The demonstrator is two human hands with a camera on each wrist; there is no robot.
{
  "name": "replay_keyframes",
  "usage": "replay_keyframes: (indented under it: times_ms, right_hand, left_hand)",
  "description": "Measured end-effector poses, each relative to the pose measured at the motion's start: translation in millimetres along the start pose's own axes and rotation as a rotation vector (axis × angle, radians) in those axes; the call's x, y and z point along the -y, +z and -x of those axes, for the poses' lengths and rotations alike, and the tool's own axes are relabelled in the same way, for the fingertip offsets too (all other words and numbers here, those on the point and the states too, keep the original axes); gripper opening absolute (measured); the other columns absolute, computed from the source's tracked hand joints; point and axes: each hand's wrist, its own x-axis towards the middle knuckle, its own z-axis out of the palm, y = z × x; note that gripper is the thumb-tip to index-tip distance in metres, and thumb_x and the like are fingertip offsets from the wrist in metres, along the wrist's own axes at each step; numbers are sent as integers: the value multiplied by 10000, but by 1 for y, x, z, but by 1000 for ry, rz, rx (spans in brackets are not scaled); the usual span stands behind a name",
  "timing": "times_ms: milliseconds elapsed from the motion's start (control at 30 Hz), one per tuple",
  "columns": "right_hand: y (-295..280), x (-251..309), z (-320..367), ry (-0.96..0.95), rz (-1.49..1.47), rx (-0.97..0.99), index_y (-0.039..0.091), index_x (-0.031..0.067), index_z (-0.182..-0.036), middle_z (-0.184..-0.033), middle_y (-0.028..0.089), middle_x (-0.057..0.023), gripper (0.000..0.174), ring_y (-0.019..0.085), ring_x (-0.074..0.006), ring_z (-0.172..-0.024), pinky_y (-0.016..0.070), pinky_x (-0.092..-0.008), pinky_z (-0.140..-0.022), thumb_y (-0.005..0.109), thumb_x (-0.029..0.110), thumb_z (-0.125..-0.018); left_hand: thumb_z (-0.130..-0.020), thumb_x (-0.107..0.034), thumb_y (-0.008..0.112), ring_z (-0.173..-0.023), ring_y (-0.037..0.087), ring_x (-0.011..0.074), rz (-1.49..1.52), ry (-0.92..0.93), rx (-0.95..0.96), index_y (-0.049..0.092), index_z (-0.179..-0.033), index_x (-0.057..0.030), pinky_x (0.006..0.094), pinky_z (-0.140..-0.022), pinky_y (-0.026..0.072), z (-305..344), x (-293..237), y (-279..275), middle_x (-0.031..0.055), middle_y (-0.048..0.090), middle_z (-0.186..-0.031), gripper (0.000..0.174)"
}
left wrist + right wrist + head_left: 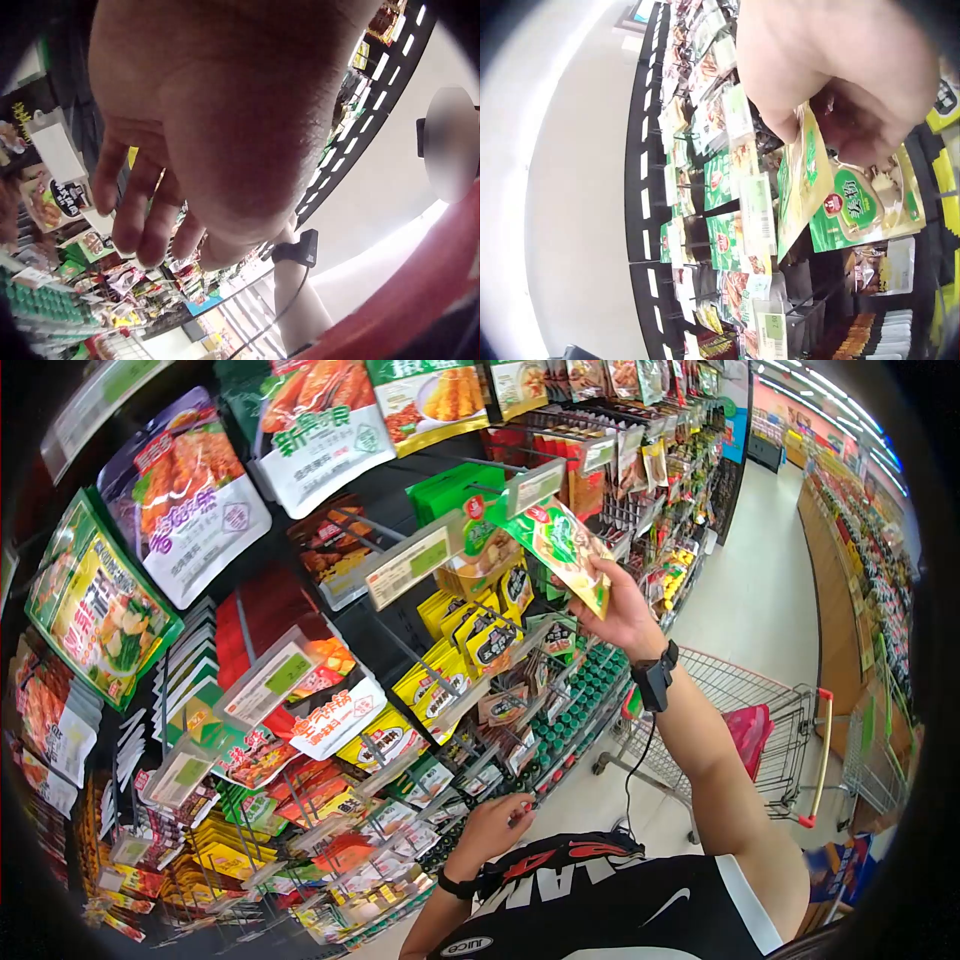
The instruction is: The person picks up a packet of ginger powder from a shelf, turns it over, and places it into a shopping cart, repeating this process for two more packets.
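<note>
Right grip point(622, 610) pinches a green packet point(558, 548); left grip point(493, 828) relaxed. Shopping cart point(824, 745) holds pink item point(746, 736). Green packet juts past right fingertips

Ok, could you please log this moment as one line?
right hand: pinches flat green-and-yellow paper-like packet | left hand: fingers relaxed | metal wire shopping cart: in aisle

From my remote station, I am observing the right hand point(618, 610) pinching a green-and-yellow packet point(560, 550) by its edge, beside the hanging rack point(400, 635). The left hand point(495, 828) is hovering lower, near the torso. A wire cart point(715, 670) is holding a pink item point(745, 738).
</note>
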Motion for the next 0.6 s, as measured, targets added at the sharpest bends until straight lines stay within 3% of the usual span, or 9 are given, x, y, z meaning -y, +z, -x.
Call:
replay_keyframes:
  times_ms: [100, 133, 333, 400, 433, 467, 533, 567, 600]
  right_hand:
    - [-1, 18, 31, -95, 0, -91, 572, 51, -1297, -1224, 705, -106, 358, 712, -217, -1030, 572, -367, -868, 603, 236, -991]
    - [-10, 24, 40, -53, -11, 15, 536, 32, -1343, -1252, 693, -124, 411, 713, -236, -1038, 584, -373, -867, 597, 239, -993]
    - [-47, 40, 97, -147, 97, -193, 471, -3, -1416, -1341, 636, -154, 459, 666, -286, -1175, 534, -447, -1039, 602, 183, -1017]
    - [-56, 34, 118, -240, 219, -215, 480, 22, -1414, -1368, 609, -117, 428, 631, -250, -1210, 510, -418, -1055, 598, 137, -1019]
    - [-71, 28, 125, -280, 286, -236, 479, 33, -1418, -1374, 599, -106, 424, 617, -232, -1218, 504, -399, -1053, 596, 126, -1021]
    - [-113, 16, 129, -379, 414, -176, 519, 40, -1386, -1372, 589, -89, 367, 608, -207, -1201, 491, -375, -1041, 579, 116, -1032]
    - [-85, 22, 165, -314, 943, -54, 582, 48, -1386, -1431, 580, -119, 372, 530, -227, -1334, 435, -407, -1100, 565, 77, -1016]
    - [-83, 20, 179, -437, 1333, 52, 556, 63, -1436, -1480, 554, -136, 460, 464, -298, -1421, 391, -438, -1144, 602, 78, -978]
    - [-87, 10, 186, -591, 1530, 209, 556, 70, -1439, -1498, 537, -145, 518, 430, -380, -1442, 317, -502, -1194, 651, 109, -931]
  left_hand:
    - [-928, -284, 708, -786, 705, 267, 4, 39, 29, 674, -1171, -132, 380, -697, 563, -12, -1, 11, 76, 721, -883, 288]
    - [-926, -281, 709, -783, 703, 267, 4, 51, 37, 674, -1170, -132, 380, -695, 562, -18, -4, 16, 74, 719, -882, 288]
    - [-920, -228, 725, -747, 685, 215, 74, 95, 64, 699, -1139, -74, 344, -703, 541, -54, -42, 42, 93, 722, -870, 269]
    - [-912, -174, 724, -739, 695, 225, 125, 139, 76, 678, -1139, -63, 335, -688, 553, -67, -63, 49, 90, 695, -846, 256]
    - [-928, -196, 717, -782, 696, 175, 186, 106, 93, 707, -1122, -49, 322, -727, 547, -75, -71, 52, 80, 731, -881, 244]
    - [-932, -199, 715, -816, 699, 172, 235, 136, 78, 674, -1199, -51, 318, -745, 547, -82, -75, 59, 84, 730, -927, 308]
    - [-940, -218, 710, -966, 681, 176, 550, 170, 83, 544, -1377, -29, 320, -846, 527, -100, -78, 76, 96, 707, -1094, 505]
    - [-944, -234, 706, -1081, 658, 182, 819, 165, 96, 448, -1479, -4, 325, -928, 507, -110, -82, 86, 105, 685, -1216, 637]
    - [-957, -269, 694, -1258, 568, 223, 1007, 194, 125, 229, -1571, 43, 335, -1046, 437, -122, -97, 89, 138, 547, -1437, 831]
